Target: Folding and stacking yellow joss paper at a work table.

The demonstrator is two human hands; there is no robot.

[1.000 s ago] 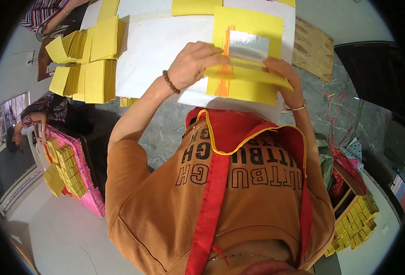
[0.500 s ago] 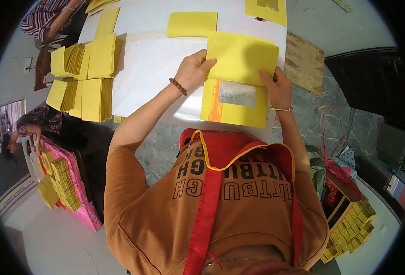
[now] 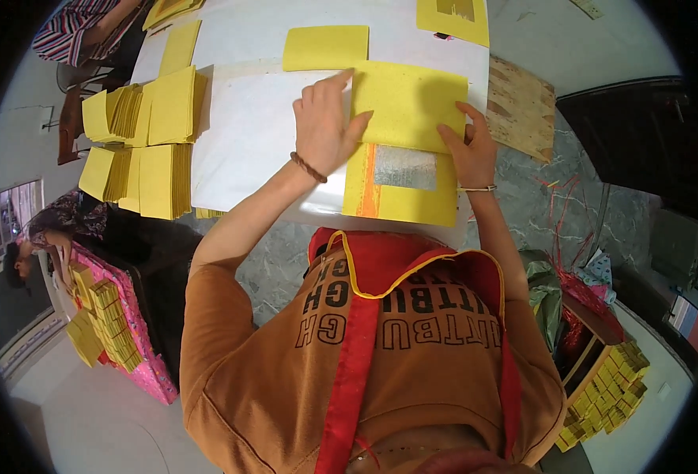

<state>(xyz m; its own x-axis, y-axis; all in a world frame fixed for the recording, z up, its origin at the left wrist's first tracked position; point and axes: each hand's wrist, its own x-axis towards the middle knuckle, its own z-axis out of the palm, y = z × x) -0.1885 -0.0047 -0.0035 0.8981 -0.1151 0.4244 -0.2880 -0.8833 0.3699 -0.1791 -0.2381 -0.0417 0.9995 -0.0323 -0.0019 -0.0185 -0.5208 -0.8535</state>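
A yellow sheet of paper [image 3: 408, 103] lies at the table's near right, over the upper part of yellow paper [image 3: 408, 207] bearing a silver foil rectangle and an orange stripe. At its left edge my left hand [image 3: 323, 126] is open, fingers spread, with the forefinger by the upper left corner and the thumb over the edge. My right hand [image 3: 474, 152] is at the right edge, its thumb on the sheet and forefinger stretched out apart from it. Whether its other fingers reach beneath the paper is hidden. Just beyond lies another yellow piece [image 3: 325, 47].
The white table [image 3: 242, 134] carries stacks of folded yellow paper [image 3: 167, 182] on the left and a foil-patched sheet [image 3: 475, 24] at the far right. Two people work at the left, one by a pink-covered table [image 3: 150, 359]. Yellow bundles [image 3: 606, 391] are piled at the lower right.
My left hand has gone from pinching the sheet to spread fingers at its edge. My right hand's forefinger has stretched up along the right edge. The sheet has settled flatter.
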